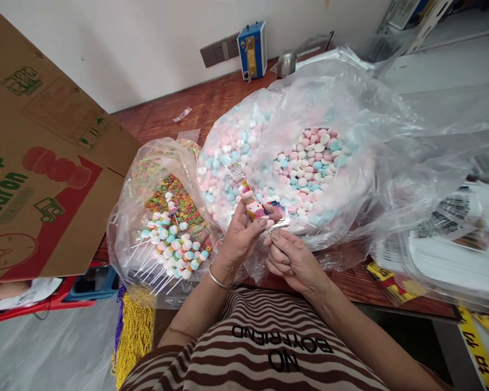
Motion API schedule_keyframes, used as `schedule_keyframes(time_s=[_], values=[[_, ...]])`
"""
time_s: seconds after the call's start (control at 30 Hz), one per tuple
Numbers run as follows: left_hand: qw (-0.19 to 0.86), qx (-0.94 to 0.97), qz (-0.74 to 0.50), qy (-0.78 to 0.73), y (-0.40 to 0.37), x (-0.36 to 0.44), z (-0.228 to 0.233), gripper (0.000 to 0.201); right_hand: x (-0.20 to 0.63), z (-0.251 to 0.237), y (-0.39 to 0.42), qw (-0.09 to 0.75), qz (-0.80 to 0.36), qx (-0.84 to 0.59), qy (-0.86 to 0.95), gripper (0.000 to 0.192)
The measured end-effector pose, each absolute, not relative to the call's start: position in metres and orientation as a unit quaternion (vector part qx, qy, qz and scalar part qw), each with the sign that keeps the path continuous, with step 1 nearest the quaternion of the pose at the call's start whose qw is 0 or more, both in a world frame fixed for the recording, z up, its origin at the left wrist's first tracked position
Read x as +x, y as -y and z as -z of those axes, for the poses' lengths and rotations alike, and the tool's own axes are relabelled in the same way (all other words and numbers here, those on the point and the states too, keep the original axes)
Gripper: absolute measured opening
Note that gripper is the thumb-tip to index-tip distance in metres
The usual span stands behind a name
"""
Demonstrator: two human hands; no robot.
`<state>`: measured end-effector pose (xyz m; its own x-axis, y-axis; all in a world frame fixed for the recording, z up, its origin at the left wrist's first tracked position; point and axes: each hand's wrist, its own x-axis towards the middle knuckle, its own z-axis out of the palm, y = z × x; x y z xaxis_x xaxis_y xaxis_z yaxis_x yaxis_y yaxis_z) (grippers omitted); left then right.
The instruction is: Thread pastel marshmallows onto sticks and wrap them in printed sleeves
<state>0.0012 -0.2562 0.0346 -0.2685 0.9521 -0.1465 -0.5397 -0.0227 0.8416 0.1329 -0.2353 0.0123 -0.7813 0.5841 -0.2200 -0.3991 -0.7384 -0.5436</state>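
My left hand [244,231] is closed round a small printed plastic wrapper [256,209], which points up and away from me. A pink marshmallow shows at the wrapper's near end. Just below it, my right hand [287,255] pinches the marshmallow skewer [270,223] by its stick end, mostly covered by the fingers. Behind my hands, a stack of printed wrappers [283,213] lies against a large clear bag of marshmallows [305,163], pink, white and blue. To the left, finished-looking marshmallow skewers [175,247] with white sticks lie on a clear bag of coloured cereal rings [175,198].
A big cardboard carton [52,146] stands at the left. At the back wall are a blue device [252,51] and a metal cup [286,64]. A plastic bin [452,260] with printed packaging sits at the right. Gold tassels [136,331] hang below the table edge.
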Motion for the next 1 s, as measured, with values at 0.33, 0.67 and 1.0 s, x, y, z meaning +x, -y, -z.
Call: schedule_keyframes(time_s=[0.33, 0.67, 1.0], values=[[0.575, 0.255, -0.682, -0.373, 0.257, -0.005, -0.049, 0.069, 0.132, -0.016, 0.238, 0.278, -0.912, -0.178, 0.244, 0.027], [0.591, 0.100, -0.729, -0.330, 0.229, -0.008, -0.070, 0.023, 0.133, -0.010, 0.248, 0.315, -0.784, -0.246, 0.475, 0.027], [0.546, 0.113, -0.730, -0.396, 0.242, 0.024, -0.053, 0.043, 0.131, -0.008, 0.238, 0.387, -0.513, -0.346, 0.684, 0.028]])
